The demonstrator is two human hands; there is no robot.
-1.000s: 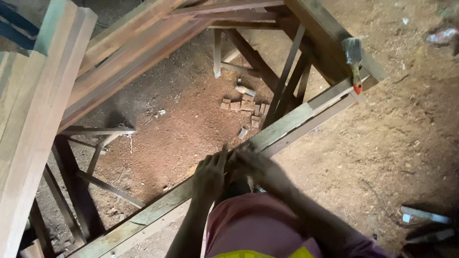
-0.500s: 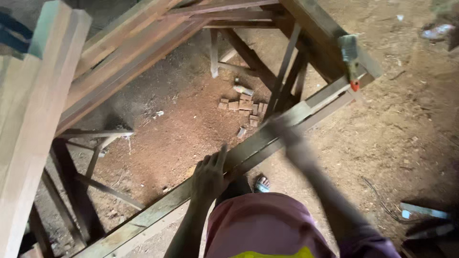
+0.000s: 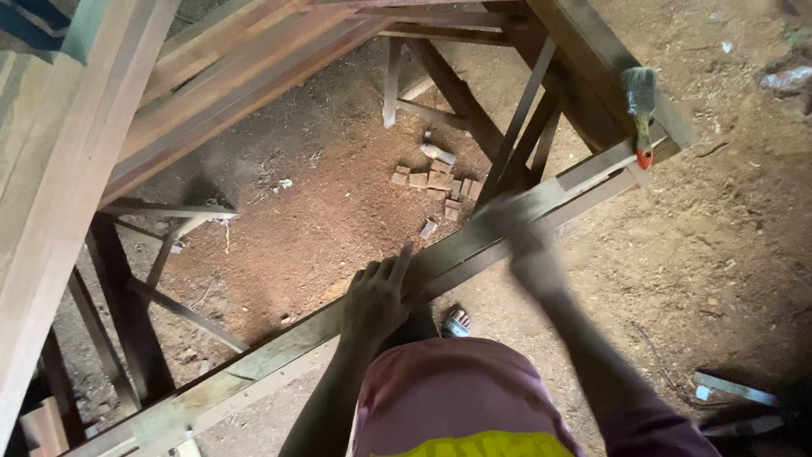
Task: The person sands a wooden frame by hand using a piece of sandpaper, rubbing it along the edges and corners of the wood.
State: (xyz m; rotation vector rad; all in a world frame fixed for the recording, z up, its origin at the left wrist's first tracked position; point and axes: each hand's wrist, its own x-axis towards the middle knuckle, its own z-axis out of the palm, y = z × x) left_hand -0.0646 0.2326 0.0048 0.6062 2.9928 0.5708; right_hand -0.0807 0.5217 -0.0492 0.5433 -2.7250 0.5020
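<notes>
A long pale wooden plank (image 3: pixel 279 351) runs diagonally from lower left to upper right, resting on a dark wooden trestle (image 3: pixel 584 51). My left hand (image 3: pixel 376 296) lies on the plank near its middle, fingers spread over the far edge. My right hand (image 3: pixel 507 222) is farther up the plank, on or just above its top face. It is motion-blurred, so anything in it cannot be made out. A paintbrush (image 3: pixel 640 106) with a red-tipped handle lies on the trestle by the plank's far end.
Stacked timber boards (image 3: pixel 76 161) slope across the upper left on dark trestle legs (image 3: pixel 127 313). Small wood offcuts (image 3: pixel 436 182) lie on the sawdust-covered dirt floor (image 3: pixel 338 211). Scrap strips (image 3: pixel 732 389) lie at lower right. My foot (image 3: pixel 457 322) shows beneath the plank.
My right hand has left its place beside my left hand and swept up the plank to the right. My left hand has stayed on the plank.
</notes>
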